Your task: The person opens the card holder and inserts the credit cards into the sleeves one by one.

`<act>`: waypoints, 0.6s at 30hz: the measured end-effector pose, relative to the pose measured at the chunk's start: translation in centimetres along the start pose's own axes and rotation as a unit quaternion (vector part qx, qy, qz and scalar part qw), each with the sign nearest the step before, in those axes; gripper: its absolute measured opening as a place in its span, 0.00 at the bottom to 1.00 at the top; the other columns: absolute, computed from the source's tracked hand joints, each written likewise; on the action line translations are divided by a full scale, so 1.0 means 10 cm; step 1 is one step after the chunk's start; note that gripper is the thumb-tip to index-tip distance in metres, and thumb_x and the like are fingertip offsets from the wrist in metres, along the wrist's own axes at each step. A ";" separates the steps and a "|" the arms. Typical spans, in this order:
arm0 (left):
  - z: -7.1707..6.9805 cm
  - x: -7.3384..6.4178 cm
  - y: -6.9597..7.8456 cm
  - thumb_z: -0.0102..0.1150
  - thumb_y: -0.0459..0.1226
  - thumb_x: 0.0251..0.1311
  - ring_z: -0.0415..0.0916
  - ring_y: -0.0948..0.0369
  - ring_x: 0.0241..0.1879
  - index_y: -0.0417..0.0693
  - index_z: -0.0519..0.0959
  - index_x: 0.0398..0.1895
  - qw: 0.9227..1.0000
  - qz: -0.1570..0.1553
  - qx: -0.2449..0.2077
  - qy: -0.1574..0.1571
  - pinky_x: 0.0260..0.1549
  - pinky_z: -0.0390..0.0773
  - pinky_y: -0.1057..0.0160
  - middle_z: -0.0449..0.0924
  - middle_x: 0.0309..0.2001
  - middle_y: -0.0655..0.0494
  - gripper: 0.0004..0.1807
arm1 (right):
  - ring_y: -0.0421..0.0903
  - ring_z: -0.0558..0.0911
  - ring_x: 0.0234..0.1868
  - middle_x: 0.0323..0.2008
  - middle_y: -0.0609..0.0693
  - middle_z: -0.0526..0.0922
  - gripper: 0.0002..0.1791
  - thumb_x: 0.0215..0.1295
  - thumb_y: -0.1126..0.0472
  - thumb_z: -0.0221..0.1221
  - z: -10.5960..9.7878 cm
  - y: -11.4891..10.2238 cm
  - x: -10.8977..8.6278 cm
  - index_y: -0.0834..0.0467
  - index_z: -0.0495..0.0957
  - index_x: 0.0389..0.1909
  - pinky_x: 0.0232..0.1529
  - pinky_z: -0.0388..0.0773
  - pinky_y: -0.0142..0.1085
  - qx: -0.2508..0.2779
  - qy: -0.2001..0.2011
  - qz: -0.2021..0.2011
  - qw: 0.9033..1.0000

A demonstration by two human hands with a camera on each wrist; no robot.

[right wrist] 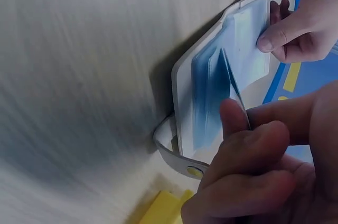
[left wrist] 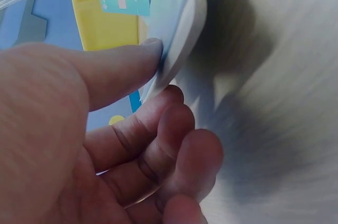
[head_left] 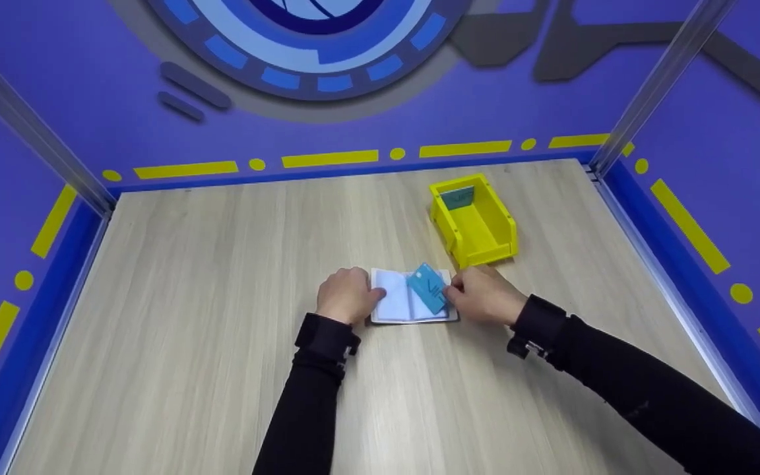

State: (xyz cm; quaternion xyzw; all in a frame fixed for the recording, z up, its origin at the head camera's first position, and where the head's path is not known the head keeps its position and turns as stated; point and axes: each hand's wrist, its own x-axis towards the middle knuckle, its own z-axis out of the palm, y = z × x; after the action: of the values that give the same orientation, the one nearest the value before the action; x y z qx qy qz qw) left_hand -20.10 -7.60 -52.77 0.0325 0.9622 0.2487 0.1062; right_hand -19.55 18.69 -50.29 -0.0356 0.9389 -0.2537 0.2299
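An open card holder with clear plastic sleeves and a pale cover lies spread near the middle of the table. My left hand pinches its left edge, the thumb over the sleeves and fingers behind the cover, as the left wrist view shows. Between thumb and index finger, my right hand grips a blue card marked "VIP". The card slants over the right-hand sleeves. In the right wrist view it appears edge-on against them; whether its tip is inside a sleeve I cannot tell. A strap with a snap hangs off the holder.
Just beyond my right hand stands a yellow bin, with a teal card leaning against its far left corner. Blue-purple panels wall the wooden table at the back and both sides.
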 end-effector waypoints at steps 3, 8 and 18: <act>0.00 0.00 -0.01 0.71 0.49 0.73 0.68 0.58 0.23 0.53 0.70 0.19 1.000 0.000 0.003 0.003 0.26 0.64 0.59 0.67 0.21 0.60 0.27 | 0.48 0.76 0.27 0.24 0.47 0.74 0.15 0.84 0.51 0.60 0.01 0.00 0.02 0.55 0.89 0.41 0.30 0.70 0.38 0.004 -0.008 -0.005 1.000; 0.03 0.02 -0.01 0.70 0.48 0.73 0.67 0.59 0.23 0.53 0.68 0.17 1.000 0.005 0.012 -0.002 0.25 0.64 0.59 0.65 0.20 0.60 0.28 | 0.46 0.74 0.27 0.24 0.46 0.75 0.16 0.84 0.52 0.60 0.07 0.01 0.03 0.56 0.90 0.40 0.31 0.69 0.37 0.010 -0.016 -0.020 1.000; 0.03 0.01 0.02 0.70 0.46 0.74 0.70 0.56 0.27 0.47 0.78 0.24 1.000 0.002 0.026 -0.014 0.28 0.68 0.57 0.73 0.26 0.55 0.20 | 0.46 0.74 0.28 0.24 0.47 0.76 0.16 0.81 0.53 0.59 0.07 -0.01 0.04 0.57 0.89 0.36 0.32 0.68 0.37 0.025 -0.008 -0.013 1.000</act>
State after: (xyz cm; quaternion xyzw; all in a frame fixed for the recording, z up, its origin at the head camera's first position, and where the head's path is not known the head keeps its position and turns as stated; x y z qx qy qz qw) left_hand -20.15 -7.29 -53.00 0.0407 0.9666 0.2234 0.1186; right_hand -19.61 18.23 -50.99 -0.0440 0.9298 -0.2799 0.2351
